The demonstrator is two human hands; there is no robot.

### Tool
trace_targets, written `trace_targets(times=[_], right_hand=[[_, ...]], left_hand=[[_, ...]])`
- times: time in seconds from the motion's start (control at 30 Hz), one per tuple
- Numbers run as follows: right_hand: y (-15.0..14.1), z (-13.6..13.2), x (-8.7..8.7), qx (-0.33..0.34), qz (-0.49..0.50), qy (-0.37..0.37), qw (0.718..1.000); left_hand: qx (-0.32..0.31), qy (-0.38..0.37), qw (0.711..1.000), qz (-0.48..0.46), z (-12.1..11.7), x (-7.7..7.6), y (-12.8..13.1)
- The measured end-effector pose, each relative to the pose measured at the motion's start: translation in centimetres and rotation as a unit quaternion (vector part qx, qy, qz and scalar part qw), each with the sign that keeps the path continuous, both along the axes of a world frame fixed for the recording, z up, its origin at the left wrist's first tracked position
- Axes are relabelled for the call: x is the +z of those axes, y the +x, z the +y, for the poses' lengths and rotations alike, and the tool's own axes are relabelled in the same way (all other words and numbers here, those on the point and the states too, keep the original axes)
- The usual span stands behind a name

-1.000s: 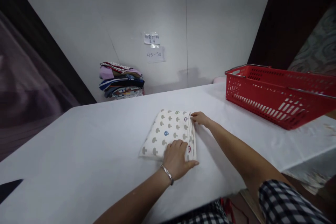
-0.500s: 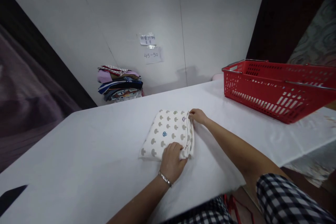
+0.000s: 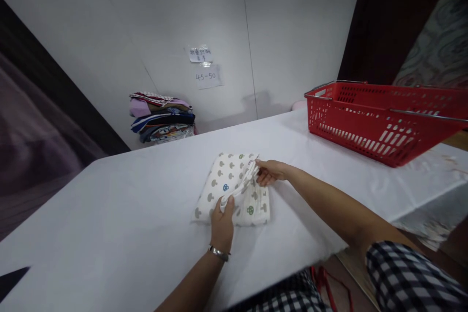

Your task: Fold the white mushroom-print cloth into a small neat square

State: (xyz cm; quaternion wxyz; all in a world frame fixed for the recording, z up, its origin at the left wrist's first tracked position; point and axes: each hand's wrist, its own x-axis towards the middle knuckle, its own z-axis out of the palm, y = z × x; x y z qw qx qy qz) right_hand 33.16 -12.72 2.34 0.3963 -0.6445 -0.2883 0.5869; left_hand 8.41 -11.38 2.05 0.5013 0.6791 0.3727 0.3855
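Observation:
On the white-covered table (image 3: 146, 200) lies a folded white cloth (image 3: 212, 186) printed with grey mushrooms and a few coloured ones. Its right part is lifted and turned leftward in a raised fold. My left hand (image 3: 222, 222), with a silver bracelet at the wrist, grips the near end of that fold between thumb and fingers. At the far end, my right hand (image 3: 269, 171) pinches the same edge, its lower fingers loosely spread. Beneath the lifted layer more of the print shows, with a green mushroom near the front right corner.
A red plastic basket (image 3: 351, 122) with metal handles stands at the right rear of the table. Folded clothes (image 3: 163, 117) are stacked by the wall at the back left. Handwritten paper signs (image 3: 208, 77) are taped to the wall. The table's near edge runs close to my body.
Both hands have lifted the cloth's right edge and moved it leftward, uncovering the layer below. My left hand has shifted left and turned upright. The view has shifted slightly.

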Motion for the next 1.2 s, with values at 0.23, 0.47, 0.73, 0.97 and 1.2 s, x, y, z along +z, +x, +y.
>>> trace_targets(times=[0.23, 0.47, 0.73, 0.97, 1.2], right_hand=[[-0.9, 2.2, -0.1, -0.203, 0.057, 0.134, 0.968], [0.9, 2.7, -1.0, -0.281, -0.061, 0.133, 0.949], [1.6, 2.4, -1.5, -0.242, -0.15, 0.125, 0.95], [2.4, 1.8, -1.1, -0.225, -0.227, 0.116, 0.94], [2.6, 2.8, -1.3, -0.202, -0.366, 0.104, 0.902]], left_hand=[[-0.064, 0.097, 0.992, 0.05, 0.0, -0.9, -0.3], [-0.231, 0.386, 0.857, 0.251, -1.0, -1.6, 0.7], [-0.248, 0.413, 0.83, 0.28, -1.0, -1.4, 0.8], [-0.232, 0.41, 0.84, 0.268, -1.2, -1.6, 0.8], [-0.193, 0.375, 0.866, 0.27, -1.7, -0.5, 1.4]])
